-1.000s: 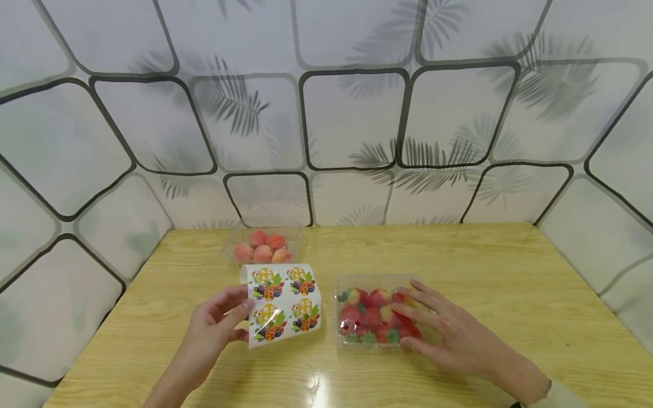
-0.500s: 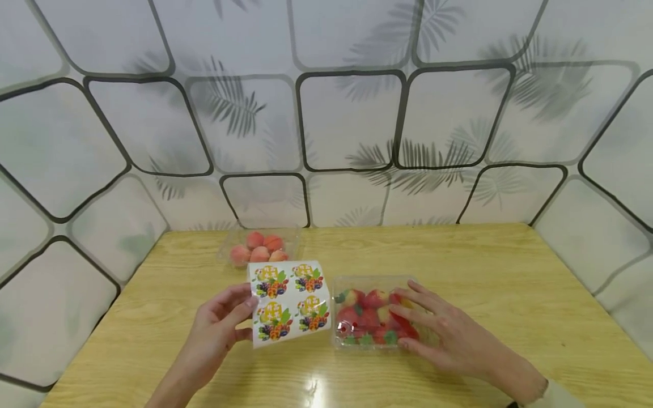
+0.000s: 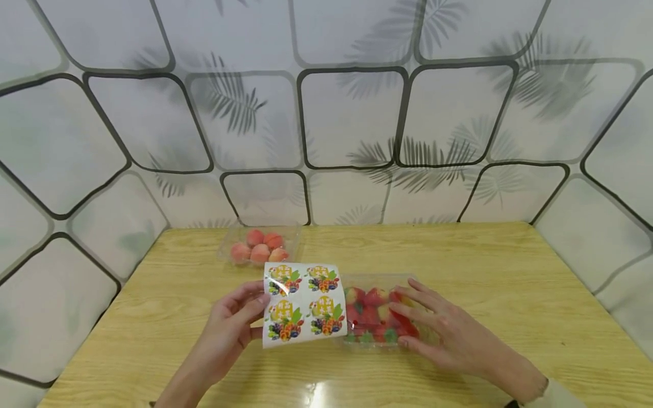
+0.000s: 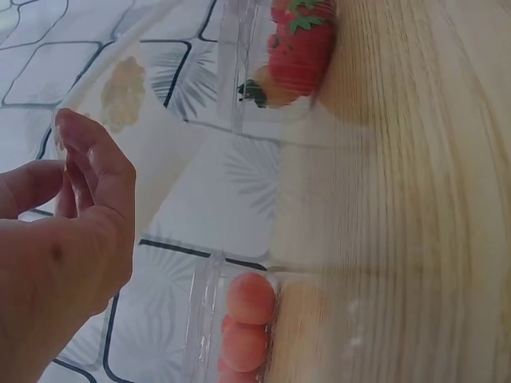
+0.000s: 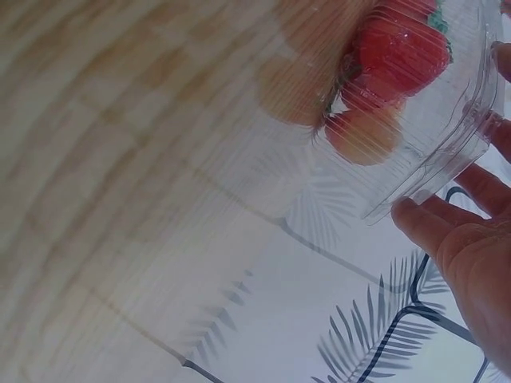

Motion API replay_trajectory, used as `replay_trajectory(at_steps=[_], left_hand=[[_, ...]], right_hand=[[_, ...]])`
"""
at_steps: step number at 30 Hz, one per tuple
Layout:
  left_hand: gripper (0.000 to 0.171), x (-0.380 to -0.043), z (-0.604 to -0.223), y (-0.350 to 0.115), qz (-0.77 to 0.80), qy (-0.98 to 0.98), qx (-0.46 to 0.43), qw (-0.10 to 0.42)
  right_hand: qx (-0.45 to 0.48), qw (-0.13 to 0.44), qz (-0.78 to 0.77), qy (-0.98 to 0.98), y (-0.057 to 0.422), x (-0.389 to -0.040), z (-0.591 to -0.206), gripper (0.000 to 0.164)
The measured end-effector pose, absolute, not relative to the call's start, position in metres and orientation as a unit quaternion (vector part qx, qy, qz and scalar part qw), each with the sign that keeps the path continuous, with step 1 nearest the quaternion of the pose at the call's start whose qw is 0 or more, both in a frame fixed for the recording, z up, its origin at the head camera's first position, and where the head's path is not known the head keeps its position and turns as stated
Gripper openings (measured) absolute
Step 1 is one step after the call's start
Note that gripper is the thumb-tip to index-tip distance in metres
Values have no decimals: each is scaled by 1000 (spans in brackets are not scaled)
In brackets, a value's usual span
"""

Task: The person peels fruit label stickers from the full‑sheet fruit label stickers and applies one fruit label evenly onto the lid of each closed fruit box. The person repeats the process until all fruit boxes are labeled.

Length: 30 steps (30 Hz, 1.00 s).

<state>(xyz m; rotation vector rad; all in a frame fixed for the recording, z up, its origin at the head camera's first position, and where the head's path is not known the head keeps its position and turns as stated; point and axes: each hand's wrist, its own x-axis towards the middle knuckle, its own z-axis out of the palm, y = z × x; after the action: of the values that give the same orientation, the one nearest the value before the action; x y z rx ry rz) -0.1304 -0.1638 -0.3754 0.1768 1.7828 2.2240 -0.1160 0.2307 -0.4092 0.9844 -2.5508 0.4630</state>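
Between thumb and fingers, my left hand (image 3: 228,326) pinches the left edge of a white sheet of fruit-print stickers (image 3: 305,304). The sheet is slightly curved and shows printed labels on its face. In the head view it overlaps the left end of a clear plastic box (image 3: 380,279) of strawberries (image 3: 376,297), hiding that end. My right hand (image 3: 451,331) rests on the right end of this box with its fingers spread. In the right wrist view, the fingertips (image 5: 409,214) touch the box's edge.
A second clear box (image 3: 295,231) of peaches (image 3: 260,253) stands farther back on the left. The wooden table (image 3: 490,255) meets a wall (image 3: 352,124) with leaf and stone patterns behind it, and similar panels rise at both sides.
My left hand has moved right with the sticker sheet, which now overlaps the left part of the strawberry box. My right hand stays at the box's right end.
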Motion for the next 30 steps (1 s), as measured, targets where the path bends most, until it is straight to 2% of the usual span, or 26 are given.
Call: replay_trajectory(at_steps=[10, 20, 30], left_hand=[[20, -131, -390, -150, 742, 645, 39, 176], [38, -133, -402, -140, 707, 685, 13, 172], [39, -135, -408, -136, 671, 719, 36, 177]], right_hand=[[348, 178, 170, -905, 230, -116, -410, 50], [342, 173, 167, -908, 230, -115, -408, 51], [345, 180, 165, -906, 230, -115, -408, 50]])
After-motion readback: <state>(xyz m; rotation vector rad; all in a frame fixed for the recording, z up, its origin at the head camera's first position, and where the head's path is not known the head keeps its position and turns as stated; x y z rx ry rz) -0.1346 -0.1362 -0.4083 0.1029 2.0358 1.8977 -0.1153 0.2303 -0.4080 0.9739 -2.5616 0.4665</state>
